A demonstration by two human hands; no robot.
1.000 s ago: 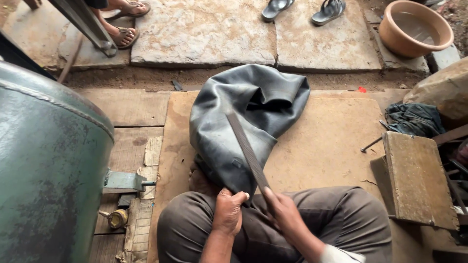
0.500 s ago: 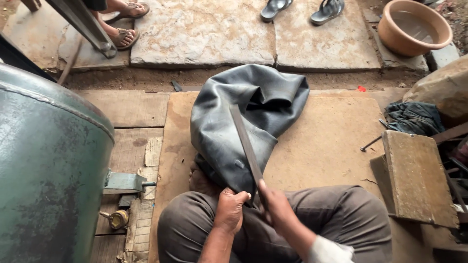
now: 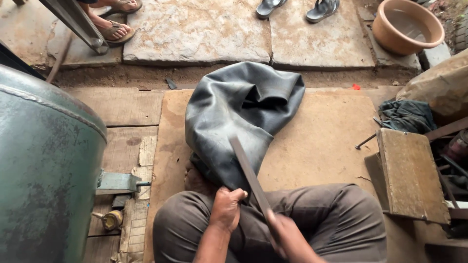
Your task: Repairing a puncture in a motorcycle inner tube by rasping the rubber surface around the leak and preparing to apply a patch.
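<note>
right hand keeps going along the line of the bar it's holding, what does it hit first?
The right hand points up the flat metal bar, which lies against the black rubber inner tube. Straight on, it would likely meet the tube first; depth is hard to judge from above.

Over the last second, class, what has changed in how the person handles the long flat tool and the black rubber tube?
The right hand has drawn the long flat tool slightly back toward the body, its tip sliding down the black rubber tube. Nothing was picked up or let go. The left hand still pins the tube's near edge; the tube, green drum and wooden block stayed put.
</note>
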